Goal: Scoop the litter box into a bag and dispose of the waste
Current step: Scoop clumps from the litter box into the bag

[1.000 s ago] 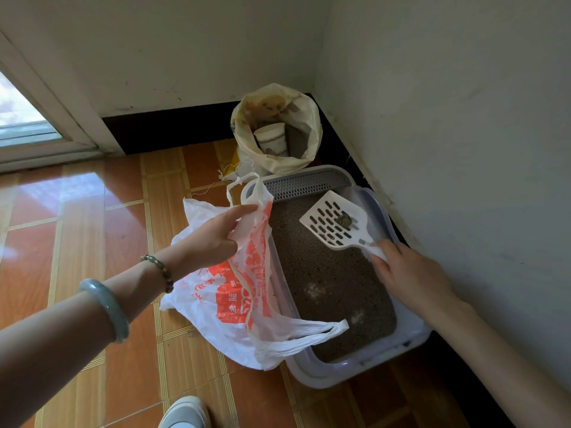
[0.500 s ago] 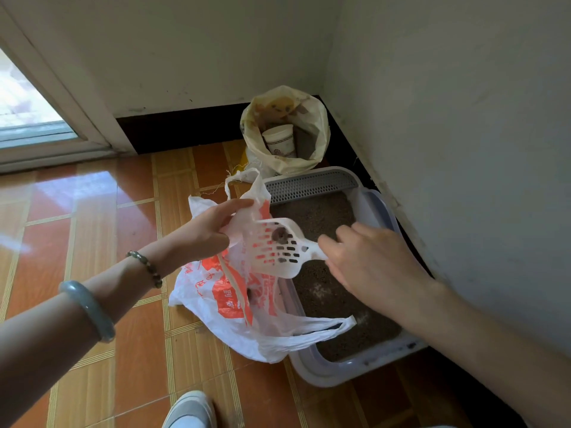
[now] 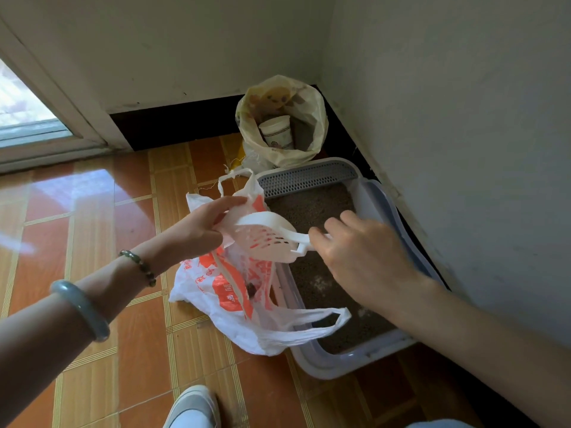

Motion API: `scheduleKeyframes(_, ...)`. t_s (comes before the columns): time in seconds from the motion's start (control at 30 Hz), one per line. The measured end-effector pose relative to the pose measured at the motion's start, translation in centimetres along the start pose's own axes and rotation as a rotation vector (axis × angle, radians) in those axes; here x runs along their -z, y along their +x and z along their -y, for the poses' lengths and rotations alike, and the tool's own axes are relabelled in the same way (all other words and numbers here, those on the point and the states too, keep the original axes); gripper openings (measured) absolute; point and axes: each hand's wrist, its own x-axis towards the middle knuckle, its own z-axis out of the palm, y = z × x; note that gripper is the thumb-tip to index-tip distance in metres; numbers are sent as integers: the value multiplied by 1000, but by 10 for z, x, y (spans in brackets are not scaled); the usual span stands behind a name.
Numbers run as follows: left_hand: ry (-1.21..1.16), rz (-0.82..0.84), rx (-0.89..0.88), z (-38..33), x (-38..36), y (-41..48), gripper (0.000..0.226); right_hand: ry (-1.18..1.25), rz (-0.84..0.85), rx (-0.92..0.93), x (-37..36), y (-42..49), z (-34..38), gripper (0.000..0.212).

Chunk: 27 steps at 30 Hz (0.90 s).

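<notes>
Left hand [image 3: 200, 231] pinches limp bag [image 3: 216, 298] at rim; right hand [image 3: 367, 257] grips stiff, light scoop [image 3: 265, 239] by handle.

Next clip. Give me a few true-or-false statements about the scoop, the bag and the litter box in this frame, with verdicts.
1. The left hand grips the rim of the white-and-orange bag. True.
2. The scoop lies flat in the litter box. False: the right hand holds it by the handle, tipped over the bag's mouth.
3. A cup stands inside the yellowish sack in the corner. True.
4. The white-and-orange bag is empty. False: a dark clump lies inside it.
</notes>
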Motion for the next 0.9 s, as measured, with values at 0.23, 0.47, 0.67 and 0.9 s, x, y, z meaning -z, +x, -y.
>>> scheduleKeyframes(0.23, -11, -17, -11, 3, -9, 3, 74, 333, 171, -295, -4, -29, -51, 17)
scheduleKeyframes(0.47, 48, -89, -79, 12, -24, 5, 79, 310, 548, -380, -24, -67, -66, 28)
scheduleKeyframes(0.67, 141, -92, -57, 6, -36, 2, 79, 356, 553, -365, -49, -67, -51, 30)
scheduleKeyframes(0.9, 180, -107, -34, 5, -42, 2, 80, 350, 642, -388, -74, -56, -32, 12)
